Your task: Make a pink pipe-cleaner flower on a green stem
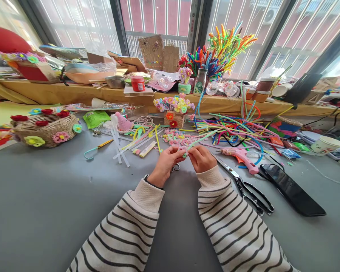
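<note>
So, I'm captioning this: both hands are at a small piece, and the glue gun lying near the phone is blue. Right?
Not quite: the head view shows the glue gun is pink. The left hand and right hand are at the small piece.

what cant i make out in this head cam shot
Head view: small pink piece, mostly covered by the fingers.
Head view: whatever joins the silver loops, hidden behind the left hand.
Head view: red rounded thing, cut off by the left edge.
Head view: any print on the white strip, too small.

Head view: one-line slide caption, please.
Left hand and right hand hold a small pink-and-green piece near a pink glue gun and black-handled scissors.
</note>
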